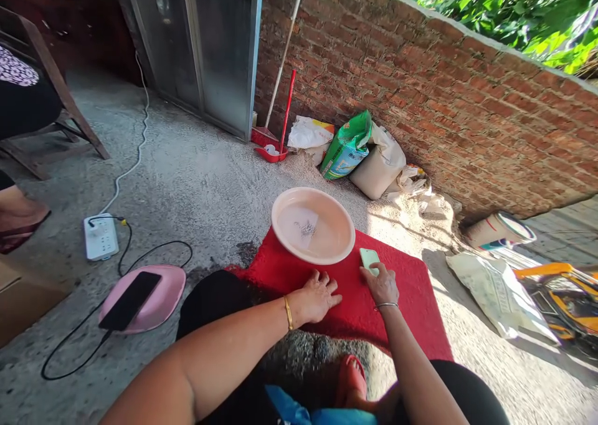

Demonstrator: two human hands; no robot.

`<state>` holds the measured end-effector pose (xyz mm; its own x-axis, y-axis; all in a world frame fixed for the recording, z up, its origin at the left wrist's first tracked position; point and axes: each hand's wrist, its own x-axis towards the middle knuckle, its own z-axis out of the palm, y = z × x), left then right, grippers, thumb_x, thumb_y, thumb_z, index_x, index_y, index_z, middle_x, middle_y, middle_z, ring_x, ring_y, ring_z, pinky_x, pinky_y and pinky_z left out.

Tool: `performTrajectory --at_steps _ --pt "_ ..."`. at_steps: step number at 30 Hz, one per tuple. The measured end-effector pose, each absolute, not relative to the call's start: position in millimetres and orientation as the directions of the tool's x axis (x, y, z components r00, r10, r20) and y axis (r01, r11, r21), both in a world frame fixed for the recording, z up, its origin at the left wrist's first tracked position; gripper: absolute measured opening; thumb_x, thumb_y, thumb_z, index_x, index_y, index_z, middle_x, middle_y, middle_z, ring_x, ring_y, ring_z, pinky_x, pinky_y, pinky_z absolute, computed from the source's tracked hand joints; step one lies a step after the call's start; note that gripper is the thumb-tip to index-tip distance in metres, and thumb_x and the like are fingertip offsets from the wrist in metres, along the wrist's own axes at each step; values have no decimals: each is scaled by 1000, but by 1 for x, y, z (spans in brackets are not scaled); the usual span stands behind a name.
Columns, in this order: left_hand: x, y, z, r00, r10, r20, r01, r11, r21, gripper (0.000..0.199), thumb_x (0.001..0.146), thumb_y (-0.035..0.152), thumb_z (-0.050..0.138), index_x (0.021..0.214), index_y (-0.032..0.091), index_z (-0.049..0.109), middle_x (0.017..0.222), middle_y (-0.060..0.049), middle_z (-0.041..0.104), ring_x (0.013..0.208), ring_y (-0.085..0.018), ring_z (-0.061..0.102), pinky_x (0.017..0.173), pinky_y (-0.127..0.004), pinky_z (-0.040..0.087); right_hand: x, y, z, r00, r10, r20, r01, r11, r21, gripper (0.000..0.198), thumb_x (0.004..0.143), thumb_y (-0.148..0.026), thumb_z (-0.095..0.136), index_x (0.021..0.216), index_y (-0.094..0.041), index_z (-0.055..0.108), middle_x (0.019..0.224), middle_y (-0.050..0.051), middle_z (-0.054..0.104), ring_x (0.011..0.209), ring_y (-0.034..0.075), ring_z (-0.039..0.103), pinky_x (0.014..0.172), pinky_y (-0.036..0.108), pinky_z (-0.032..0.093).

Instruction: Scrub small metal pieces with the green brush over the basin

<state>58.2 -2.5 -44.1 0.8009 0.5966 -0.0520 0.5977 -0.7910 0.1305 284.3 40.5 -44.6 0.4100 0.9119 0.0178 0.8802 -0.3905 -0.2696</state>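
A wet-looking red mat lies spread in front of me, between my knees and a pale pink basin. The basin rests on the mat's far edge and holds what looks like water. My left hand lies on the mat just below the basin, palm down with its fingers apart, holding nothing. To the right of the basin, my right hand grips the near end of a pale green rectangular block, flat against the mat. The fingers partly cover the block, so its exact kind does not show.
On the left, a phone lies on a pink stool near a power strip. A seated person's foot shows there. Sacks and a red dustpan stand along the brick wall. A yellow toy digger is at right.
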Motion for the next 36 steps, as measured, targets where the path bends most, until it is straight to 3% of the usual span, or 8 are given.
performTrajectory --at_steps 4,9,13,20,24,29,33,36 --pt "58 -2 -35 788 606 -107 616 -776 138 54 75 31 64 126 25 50 138 -16 43 123 -39 39 93 -56 33 313 27 -33 502 863 47 839 -473 -270 45 77 -56 55 107 -23 60 93 9 49 89 25 56 72 34 42" --pt "57 -1 -30 787 606 -115 617 -776 133 57 74 34 65 128 25 48 139 -15 42 125 -38 38 96 -56 31 258 22 -37 338 932 130 891 -272 -362 38 78 -54 55 101 -24 59 94 5 47 83 20 54 66 28 39" --pt "58 2 -34 783 602 -159 622 -768 154 66 71 41 69 131 26 45 141 -15 40 128 -39 34 98 -58 28 233 26 -46 240 965 104 936 -202 -287 34 81 -54 52 101 -26 58 93 3 46 80 18 54 61 26 37" --pt "59 4 -41 795 593 -131 607 -776 169 66 69 37 72 128 24 47 141 -17 39 128 -40 34 97 -59 30 327 6 -32 410 912 -15 897 -406 -175 41 80 -58 51 105 -25 57 95 5 48 81 21 56 64 29 39" --pt "58 4 -43 798 596 -87 602 -781 170 67 68 35 73 128 22 47 139 -17 41 128 -39 35 98 -57 30 345 -6 -24 415 909 47 877 -386 -286 41 77 -57 54 100 -23 58 88 5 50 83 22 55 66 29 39" --pt "55 4 -50 794 600 -93 606 -773 190 72 68 36 73 132 26 42 142 -16 38 130 -38 33 100 -59 28 285 1 -39 289 952 98 880 -224 -418 36 78 -53 55 96 -22 58 89 4 50 75 18 54 60 26 37" --pt "52 2 -48 782 611 -124 623 -761 181 72 71 35 70 135 28 38 144 -15 36 132 -37 30 102 -60 26 248 8 -47 101 987 125 949 -58 -309 32 81 -49 55 100 -24 57 94 3 49 75 15 53 55 23 32" --pt "52 2 -43 781 608 -143 624 -762 175 73 72 33 69 137 28 35 146 -14 34 134 -38 28 103 -59 25 264 10 -42 94 992 86 976 -75 -204 33 82 -50 55 104 -25 56 95 3 48 76 16 54 54 23 30"
